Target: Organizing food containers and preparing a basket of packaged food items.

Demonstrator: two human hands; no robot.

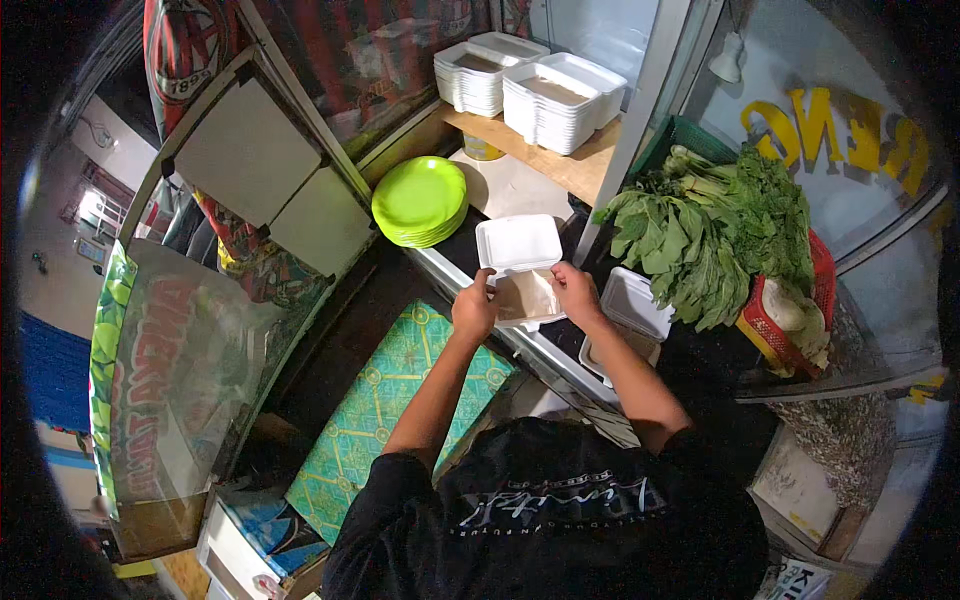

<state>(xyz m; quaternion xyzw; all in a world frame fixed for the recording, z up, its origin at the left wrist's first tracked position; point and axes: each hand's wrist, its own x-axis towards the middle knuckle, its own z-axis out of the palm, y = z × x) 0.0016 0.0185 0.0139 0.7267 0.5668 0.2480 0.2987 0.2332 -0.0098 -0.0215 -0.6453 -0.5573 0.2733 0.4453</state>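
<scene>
A white foam takeaway box point(519, 241) lies with its lid folded back on the dark counter, its base overlapping the metal front edge. Brown paper liner point(521, 295) covers the inside of the base. My left hand point(474, 306) grips the box's left rim between thumb and fingers. At the right rim, the fingers of my right hand point(576, 291) pinch the liner's edge; the fingertips partly hide the contact. Beside my right forearm sits a second opened foam box point(637, 301), lined with brown as well and partly covered by that arm.
Stacked foam boxes point(555, 105) stand on a wooden shelf point(517, 142) behind. Lime-green plates point(420, 196) are piled left of the box. Leafy greens point(697, 240) and a red plastic basket point(823, 274) with pale vegetables occupy the right. A glass panel point(217, 360) stands at left.
</scene>
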